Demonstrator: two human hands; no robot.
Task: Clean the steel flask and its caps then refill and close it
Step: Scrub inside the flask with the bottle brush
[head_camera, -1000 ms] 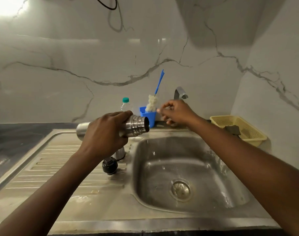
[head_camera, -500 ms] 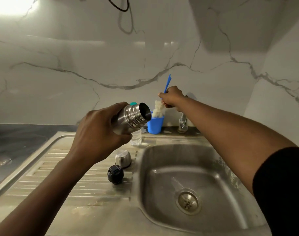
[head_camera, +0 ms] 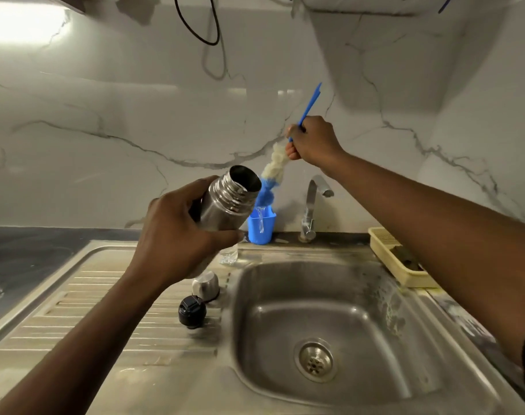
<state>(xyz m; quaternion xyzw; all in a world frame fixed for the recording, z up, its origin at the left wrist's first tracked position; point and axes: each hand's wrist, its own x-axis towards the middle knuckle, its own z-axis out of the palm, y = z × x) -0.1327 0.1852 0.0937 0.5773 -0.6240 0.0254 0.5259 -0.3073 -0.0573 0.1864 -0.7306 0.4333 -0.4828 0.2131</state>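
Presently, head view only. The left grip (head_camera: 177,232) is clenched round the body of the steel flask (head_camera: 228,199) and holds it in the air above the drainboard (head_camera: 90,310). The flask's mouth is open and tilted up and to the right. The right grip (head_camera: 313,142) is clenched on the blue handle of the bottle brush (head_camera: 274,161), just above its pale head.

Change noted: a second ago the brush stood in the blue cup (head_camera: 261,227) and the flask lay near level, mouth toward the sink basin (head_camera: 285,313). The brush is now lifted out, its blue tip above the cup with a thread of water running down into it. The flask mouth has been raised to just beside that tip; contact between them cannot be confirmed.

Assessment: the interior scrub appears to be the step in hand, and the brush tip must next be steered into the mouth. The steel cap (head_camera: 205,284) and black cap (head_camera: 192,311) stand on the drainboard beside the basin, apart from both grips. Cap cleaning, refilling and closing are judged outstanding. No water is seen at the tap (head_camera: 313,202). Risk: a wet steel body may slip.
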